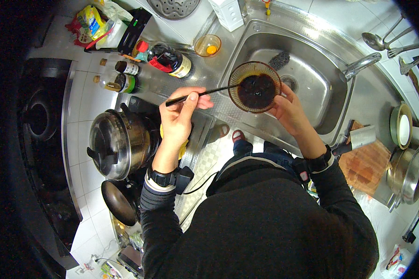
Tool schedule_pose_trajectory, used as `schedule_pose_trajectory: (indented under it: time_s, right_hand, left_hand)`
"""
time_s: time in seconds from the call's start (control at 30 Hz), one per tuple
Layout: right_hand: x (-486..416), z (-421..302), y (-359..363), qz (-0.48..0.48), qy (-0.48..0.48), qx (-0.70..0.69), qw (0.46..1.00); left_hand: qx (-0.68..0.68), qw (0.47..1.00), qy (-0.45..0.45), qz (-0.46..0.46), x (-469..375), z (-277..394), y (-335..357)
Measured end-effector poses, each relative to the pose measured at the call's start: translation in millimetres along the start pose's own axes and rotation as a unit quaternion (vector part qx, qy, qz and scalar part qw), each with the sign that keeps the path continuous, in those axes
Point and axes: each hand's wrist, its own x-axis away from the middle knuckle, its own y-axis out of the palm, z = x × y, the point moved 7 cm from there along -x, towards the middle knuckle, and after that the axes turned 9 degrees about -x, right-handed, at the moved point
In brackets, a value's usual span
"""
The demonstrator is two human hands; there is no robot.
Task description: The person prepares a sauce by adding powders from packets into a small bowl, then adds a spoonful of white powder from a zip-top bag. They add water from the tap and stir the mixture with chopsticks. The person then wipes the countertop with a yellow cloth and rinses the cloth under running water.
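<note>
My right hand (289, 108) grips the rim and side of a ribbed glass bowl (234, 94), held above the left edge of the sink. Dark brown liquid (256, 91) fills its lower part. In my left hand (183, 111) are dark chopsticks (195, 97), seen edge-on so that I cannot tell one from two; their tips reach into the bowl. A smaller glass bowl with a raw egg yolk (211, 50) stands on the steel counter (209, 71) beyond my left hand. Beside it is a large dark sauce bottle (171, 59) with a red cap.
The steel sink (314, 115) has a faucet (365, 65) at its right and a scouring pad (279, 60) inside. Small bottles (125, 83) and a lidded steel pot (111, 144) stand left, above a frying pan (118, 202). A cleaver (363, 136) rests on a wooden board (365, 167) at right.
</note>
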Motion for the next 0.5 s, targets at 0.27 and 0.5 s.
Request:
schedule_pose_trajectory:
  time_s: [0.27, 0.5]
  right_hand:
    - [-3.4, -7.0, -3.7, 0.006, -0.002, 0.004, 1.0]
    - [-3.3, -12.1, 2.3, 0.011, -0.01, 0.005, 1.0]
  left_hand:
    - [0.219, 0.965, -0.141, 0.023, -4.5, -30.9, 8.9]
    - [0.048, 0.998, 0.013, 0.032, -11.8, 6.2, -1.0]
